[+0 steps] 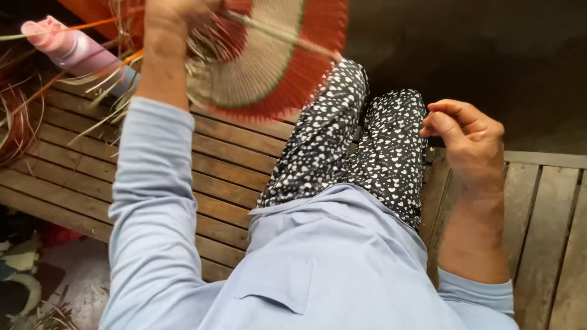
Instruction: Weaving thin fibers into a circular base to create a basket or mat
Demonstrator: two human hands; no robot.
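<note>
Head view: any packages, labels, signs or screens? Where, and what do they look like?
No labels, signs or screens show.
Pink bottle: the only container, lying tilted at top left on the wooden slat bench among loose straw strands; cylindrical, pink, paler toward its lower end.
Left hand holds a woven fan, tan with a red rim; right hand is loosely curled, empty.

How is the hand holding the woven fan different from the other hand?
The left hand is raised at the picture's top and grips the woven fan; the right hand sits lower, beside the knee. The left hand is mostly cut off by the frame; the right hand shows fully, fingers curled with nothing visible in them. Both are bare and come out of light blue sleeves.
</note>
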